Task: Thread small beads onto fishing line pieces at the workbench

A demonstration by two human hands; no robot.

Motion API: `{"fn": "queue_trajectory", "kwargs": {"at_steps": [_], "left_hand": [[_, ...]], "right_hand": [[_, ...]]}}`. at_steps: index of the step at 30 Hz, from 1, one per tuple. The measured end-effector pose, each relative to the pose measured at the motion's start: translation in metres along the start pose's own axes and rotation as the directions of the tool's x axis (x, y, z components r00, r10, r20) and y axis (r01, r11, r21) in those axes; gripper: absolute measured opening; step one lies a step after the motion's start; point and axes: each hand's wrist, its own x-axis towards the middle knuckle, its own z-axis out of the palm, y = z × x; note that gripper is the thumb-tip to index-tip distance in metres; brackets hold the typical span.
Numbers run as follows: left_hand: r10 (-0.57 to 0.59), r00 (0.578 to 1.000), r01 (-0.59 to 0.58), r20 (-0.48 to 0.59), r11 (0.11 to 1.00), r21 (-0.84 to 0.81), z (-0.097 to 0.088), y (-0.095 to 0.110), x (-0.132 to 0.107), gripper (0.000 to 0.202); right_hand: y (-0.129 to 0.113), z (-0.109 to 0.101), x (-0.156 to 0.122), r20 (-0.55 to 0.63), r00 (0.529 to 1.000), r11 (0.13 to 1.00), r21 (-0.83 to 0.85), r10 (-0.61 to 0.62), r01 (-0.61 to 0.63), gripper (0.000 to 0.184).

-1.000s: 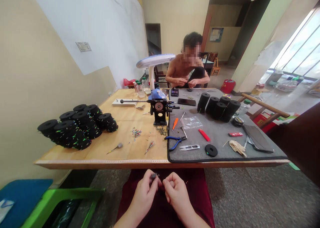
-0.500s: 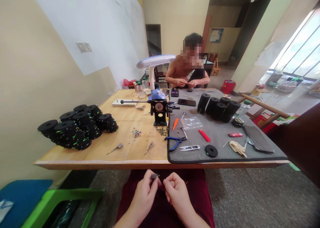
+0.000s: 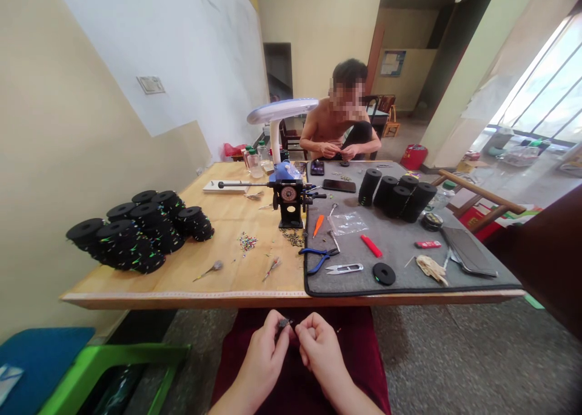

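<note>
My left hand [image 3: 267,357] is over my lap, below the table's front edge. Its thumb and forefinger pinch a small dark grey lump [image 3: 284,323] with a thin tip pointing right. Close beside it, my right hand [image 3: 321,348] is closed, thumb pressed on curled fingers; whatever it holds is too small to make out. The two hands nearly touch at the fingertips. On the table ahead lie a grey-headed piece with a thin tail [image 3: 217,266] and a small bundle with coloured tips [image 3: 271,268].
Black foam spools [image 3: 152,221] with bright bits stand left. A black winding device [image 3: 290,203] is in the middle under a lamp [image 3: 282,109]. On the grey mat [image 3: 409,245] are blue pliers [image 3: 319,258], thread snips [image 3: 344,269] and a foam ring [image 3: 384,274]. Opposite sits another person [image 3: 336,130].
My hands stay over my lap. The grey lump has shifted slightly to the right and down in my left fingers, and my right fingertips have come slightly nearer to it.
</note>
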Motion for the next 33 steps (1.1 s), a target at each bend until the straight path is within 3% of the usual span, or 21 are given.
{"fn": "queue_trajectory", "kwargs": {"at_steps": [10,21,28,33], "left_hand": [[-0.013,0.998,0.014,0.067,1.000,-0.019,0.0023,0.0031,-0.0021,0.018],[-0.049,0.995,0.055,0.084,0.997,-0.063,0.0066,0.0024,-0.0003,0.021],[-0.116,0.985,0.144,0.129,0.960,-0.240,0.0075,0.0032,0.0002,0.024],[-0.094,0.980,0.136,0.173,0.958,-0.252,0.0078,0.0041,0.0005,0.020]], "right_hand": [[-0.0031,-0.0016,-0.0007,0.052,0.998,0.999,0.033,0.027,-0.029,0.044],[-0.0050,-0.0007,-0.0011,0.050,0.998,0.995,0.100,0.025,-0.030,0.038],[-0.0011,-0.0045,0.0007,0.054,0.998,0.970,0.239,0.032,-0.044,0.033],[0.0012,-0.0053,0.0031,0.076,0.996,0.947,0.315,0.045,-0.067,0.029]]}}
